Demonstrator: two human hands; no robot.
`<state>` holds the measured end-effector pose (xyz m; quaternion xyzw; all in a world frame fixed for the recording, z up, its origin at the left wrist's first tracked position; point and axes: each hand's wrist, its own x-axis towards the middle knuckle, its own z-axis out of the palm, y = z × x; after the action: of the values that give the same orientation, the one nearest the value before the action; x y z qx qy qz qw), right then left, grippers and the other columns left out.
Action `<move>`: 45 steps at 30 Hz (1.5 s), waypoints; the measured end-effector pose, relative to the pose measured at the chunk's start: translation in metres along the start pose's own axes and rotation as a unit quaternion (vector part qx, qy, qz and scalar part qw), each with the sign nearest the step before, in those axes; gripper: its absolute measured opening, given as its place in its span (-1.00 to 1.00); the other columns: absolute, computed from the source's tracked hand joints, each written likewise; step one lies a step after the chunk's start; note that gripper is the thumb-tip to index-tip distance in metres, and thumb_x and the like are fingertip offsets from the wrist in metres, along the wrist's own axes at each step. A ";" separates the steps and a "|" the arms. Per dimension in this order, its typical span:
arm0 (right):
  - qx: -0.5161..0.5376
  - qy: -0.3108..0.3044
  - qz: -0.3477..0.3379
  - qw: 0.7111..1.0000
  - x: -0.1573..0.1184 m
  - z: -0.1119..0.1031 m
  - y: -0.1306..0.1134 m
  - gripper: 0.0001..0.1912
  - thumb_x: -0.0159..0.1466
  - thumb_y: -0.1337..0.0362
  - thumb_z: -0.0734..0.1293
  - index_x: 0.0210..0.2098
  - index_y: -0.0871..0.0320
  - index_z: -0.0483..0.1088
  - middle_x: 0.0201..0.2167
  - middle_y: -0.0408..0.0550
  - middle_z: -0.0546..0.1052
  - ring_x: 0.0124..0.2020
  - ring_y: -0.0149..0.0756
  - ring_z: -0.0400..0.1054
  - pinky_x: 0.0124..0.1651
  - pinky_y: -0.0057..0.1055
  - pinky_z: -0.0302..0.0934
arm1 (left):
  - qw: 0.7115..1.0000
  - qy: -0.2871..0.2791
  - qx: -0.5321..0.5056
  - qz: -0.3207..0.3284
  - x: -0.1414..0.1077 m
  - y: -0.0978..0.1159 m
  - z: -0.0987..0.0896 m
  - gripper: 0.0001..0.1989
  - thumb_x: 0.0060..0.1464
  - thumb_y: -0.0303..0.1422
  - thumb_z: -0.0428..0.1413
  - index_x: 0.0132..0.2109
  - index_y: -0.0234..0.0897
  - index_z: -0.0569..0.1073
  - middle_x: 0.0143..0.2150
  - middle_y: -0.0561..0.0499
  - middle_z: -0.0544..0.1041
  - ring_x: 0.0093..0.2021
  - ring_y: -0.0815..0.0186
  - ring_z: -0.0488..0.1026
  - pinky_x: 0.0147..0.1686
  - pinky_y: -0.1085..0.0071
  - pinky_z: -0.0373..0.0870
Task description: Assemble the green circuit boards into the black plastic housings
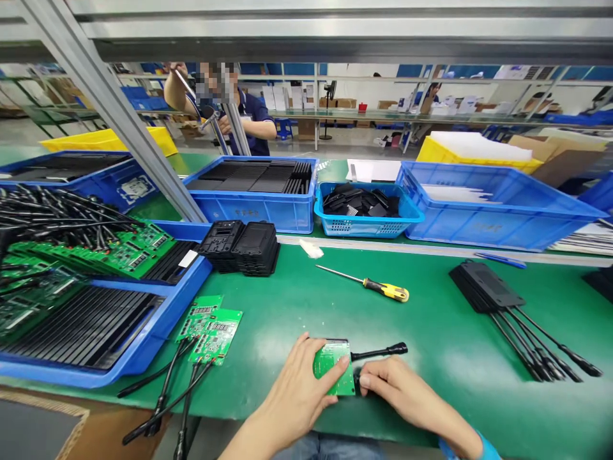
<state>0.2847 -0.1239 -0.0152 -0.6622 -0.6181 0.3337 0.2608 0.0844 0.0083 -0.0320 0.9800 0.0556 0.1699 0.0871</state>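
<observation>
My left hand [299, 377] is closed around a green circuit board [330, 367], thumb across its face and fingers along the far left edge. A dark edge shows behind the board's top; what it belongs to is hidden. From the board's right side a black cable [378, 352] with a thicker end sticks out over the table. Just below that cable, my right hand [397, 383] pinches a second black cable close to the board's edge, mostly covered by the fingers. To the left lie green circuit boards [218, 335] with displays and black cables.
A yellow-black screwdriver [385, 289] lies beyond my hands. Stacked black housings [253, 246] stand behind left; finished-looking black units with cables [488, 287] lie right. Blue bins [253, 211] and a small blue basket [368, 225] line the back. Another person [253, 121] stands across.
</observation>
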 end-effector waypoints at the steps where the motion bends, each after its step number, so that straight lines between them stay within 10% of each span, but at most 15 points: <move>1: -0.008 0.011 0.001 1.000 0.000 0.000 0.002 -0.67 0.43 0.19 0.18 -0.41 0.12 0.42 -0.51 -0.23 0.49 -0.47 -0.37 0.37 -0.39 -0.50 0.14 | 1.000 -0.005 0.007 0.004 0.002 0.000 0.000 -0.26 -0.04 -0.45 0.31 0.26 -0.23 0.21 0.09 -0.31 0.21 0.13 -0.09 0.27 0.06 -0.29 0.31; 14: -0.301 0.247 -0.177 0.904 0.008 0.025 0.014 -0.63 0.46 0.35 0.07 -0.41 0.17 0.36 -0.52 -0.12 0.34 -0.49 -0.32 0.21 -0.46 -0.37 0.02 | 1.000 -0.017 0.001 0.021 0.008 -0.021 0.014 -0.11 -0.24 -0.29 0.44 0.24 -0.22 0.24 0.06 -0.29 0.29 0.12 -0.09 0.33 0.06 -0.28 0.31; 34: -0.319 0.164 -0.128 0.925 0.029 0.004 0.020 -0.79 0.44 0.33 0.13 -0.16 0.15 0.39 -0.32 -0.04 0.46 -0.32 -0.23 0.30 -0.28 -0.32 0.15 | 0.998 -0.064 -0.025 -0.016 0.012 -0.028 0.012 -0.30 -0.09 -0.18 0.36 0.19 -0.11 0.33 0.21 -0.21 0.33 0.20 -0.03 0.28 0.16 -0.25 0.17; 45: -0.357 0.118 -0.271 0.886 0.044 -0.005 0.026 -0.63 0.45 0.42 0.05 -0.38 0.21 0.39 -0.49 -0.08 0.36 -0.44 -0.28 0.16 -0.34 -0.33 0.03 | 0.997 -0.059 -0.055 -0.017 0.014 -0.028 0.009 -0.35 -0.05 -0.12 0.31 0.17 -0.15 0.35 0.19 -0.23 0.34 0.14 -0.02 0.31 0.10 -0.12 0.25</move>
<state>0.3058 -0.0829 -0.0372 -0.5514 -0.8159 -0.0741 0.1577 0.0981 0.0366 -0.0418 0.9810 0.0580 0.1133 0.1465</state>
